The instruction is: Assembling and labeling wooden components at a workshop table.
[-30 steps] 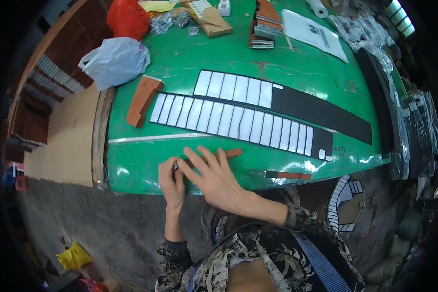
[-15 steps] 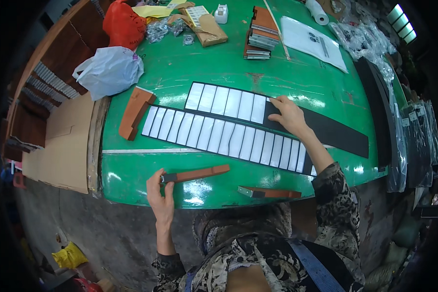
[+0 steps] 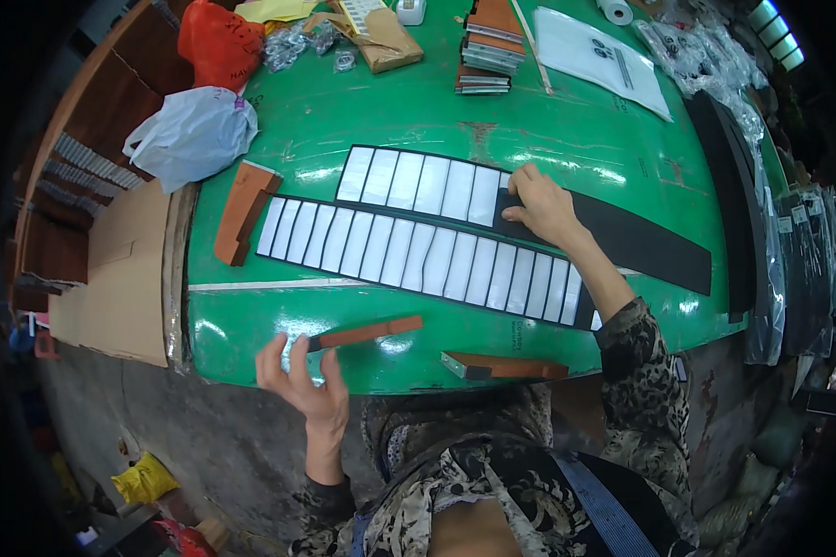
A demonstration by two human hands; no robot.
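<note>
My left hand (image 3: pixel 308 382) has its fingers spread just beside the dark end of a slim brown wooden piece (image 3: pixel 372 330), which lies near the front of the green table. Across the middle rest two long black strips. The near strip carries a row of white rectangular patches (image 3: pixel 418 255). On the far strip (image 3: pixel 641 241), white patches cover the left part and the right part is bare black. My right hand (image 3: pixel 546 209) bends its thumb and fingers around black material at the last white patch there; the exact grip is partly hidden.
Another brown piece (image 3: pixel 506 367) lies at the front edge, and a wider one (image 3: pixel 243 213) at the left. Farther back are stacked brown pieces (image 3: pixel 489 51), a white plastic bag (image 3: pixel 195 135), a red bag (image 3: pixel 218 46) and a clear plastic sleeve (image 3: pixel 604 60). Black sheets (image 3: pixel 715 186) line the right edge.
My left hand has let go of the slim brown piece and spread its fingers, moving slightly down. The right hand stays at the far strip, its fingers a little more bent.
</note>
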